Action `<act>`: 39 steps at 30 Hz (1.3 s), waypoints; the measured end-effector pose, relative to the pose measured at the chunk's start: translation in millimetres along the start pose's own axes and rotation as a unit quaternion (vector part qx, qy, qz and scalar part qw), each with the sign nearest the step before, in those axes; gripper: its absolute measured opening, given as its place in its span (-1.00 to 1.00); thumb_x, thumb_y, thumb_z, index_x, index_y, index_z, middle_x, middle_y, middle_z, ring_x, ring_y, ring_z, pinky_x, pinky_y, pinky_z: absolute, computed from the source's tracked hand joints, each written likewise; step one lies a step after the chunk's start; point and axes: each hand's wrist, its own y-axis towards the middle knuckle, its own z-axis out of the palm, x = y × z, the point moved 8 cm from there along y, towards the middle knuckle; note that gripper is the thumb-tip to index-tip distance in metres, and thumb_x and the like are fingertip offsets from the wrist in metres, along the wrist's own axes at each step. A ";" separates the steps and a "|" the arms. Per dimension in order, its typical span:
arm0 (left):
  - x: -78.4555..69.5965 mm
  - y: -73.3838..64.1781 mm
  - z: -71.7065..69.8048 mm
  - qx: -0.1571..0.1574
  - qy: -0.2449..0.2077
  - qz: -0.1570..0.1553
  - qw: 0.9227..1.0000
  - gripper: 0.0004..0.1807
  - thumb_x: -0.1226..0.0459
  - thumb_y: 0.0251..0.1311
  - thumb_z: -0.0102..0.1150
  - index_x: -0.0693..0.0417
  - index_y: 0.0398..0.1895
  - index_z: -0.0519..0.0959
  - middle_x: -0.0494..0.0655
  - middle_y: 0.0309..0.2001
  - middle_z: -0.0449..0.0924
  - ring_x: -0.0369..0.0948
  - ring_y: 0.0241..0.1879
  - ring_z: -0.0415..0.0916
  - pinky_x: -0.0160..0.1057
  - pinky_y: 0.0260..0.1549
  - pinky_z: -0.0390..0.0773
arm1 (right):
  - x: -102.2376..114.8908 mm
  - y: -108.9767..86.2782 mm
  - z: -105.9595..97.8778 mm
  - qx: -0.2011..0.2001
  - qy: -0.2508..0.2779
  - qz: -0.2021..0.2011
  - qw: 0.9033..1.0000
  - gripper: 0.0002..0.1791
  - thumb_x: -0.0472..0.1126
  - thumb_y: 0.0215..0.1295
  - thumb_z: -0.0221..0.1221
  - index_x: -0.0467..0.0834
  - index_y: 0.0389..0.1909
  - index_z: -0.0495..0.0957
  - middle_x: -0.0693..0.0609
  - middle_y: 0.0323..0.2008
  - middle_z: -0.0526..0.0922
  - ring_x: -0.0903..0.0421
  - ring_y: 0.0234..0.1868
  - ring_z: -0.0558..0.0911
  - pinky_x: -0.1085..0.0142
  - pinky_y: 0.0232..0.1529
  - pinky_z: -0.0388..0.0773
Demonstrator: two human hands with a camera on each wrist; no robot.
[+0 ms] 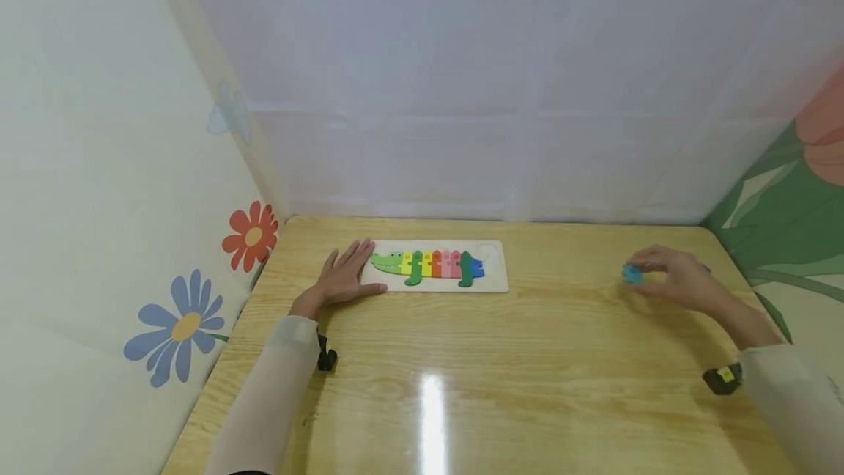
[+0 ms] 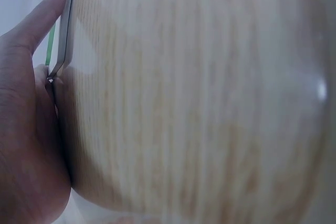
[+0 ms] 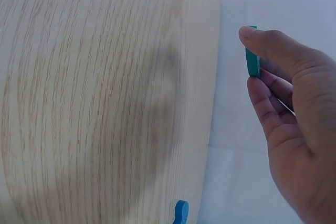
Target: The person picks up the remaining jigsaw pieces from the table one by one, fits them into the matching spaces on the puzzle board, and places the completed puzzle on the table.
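Observation:
A white puzzle board (image 1: 422, 286) lies near the back of the table, filled with a crocodile (image 1: 387, 262) made of coloured pieces. At its right end, past a dark blue piece (image 1: 478, 268), a curved outline shows bare board. My left hand (image 1: 343, 275) rests at the board's left end, fingers spread and thumb along the front edge. Off to the right, my right hand (image 1: 679, 281) pinches a teal puzzle piece (image 3: 253, 59) between thumb and fingertips, held above the table. Seen edge-on in the right wrist view, the piece is thin.
Another blue puzzle piece (image 3: 181, 212) lies on the wooden table (image 1: 527, 380), mostly hidden behind the right hand in the head view. White wall sheeting (image 1: 422, 130) stands along the back edge, with flower-printed panels (image 1: 79, 240) at the sides.

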 end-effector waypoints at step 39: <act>1.5 2.8 1.9 -0.005 0.004 0.002 1.000 0.24 -0.36 0.29 0.19 0.09 0.76 -0.17 0.04 0.75 -0.27 0.07 0.72 -0.37 0.30 0.58 -0.43 | 33.6 29.5 32.0 0.004 -0.004 -0.024 1.000 -0.58 -0.27 0.11 0.59 -0.32 -0.02 0.77 -0.26 0.01 0.71 -0.25 -0.02 0.71 -0.20 -0.02 0.66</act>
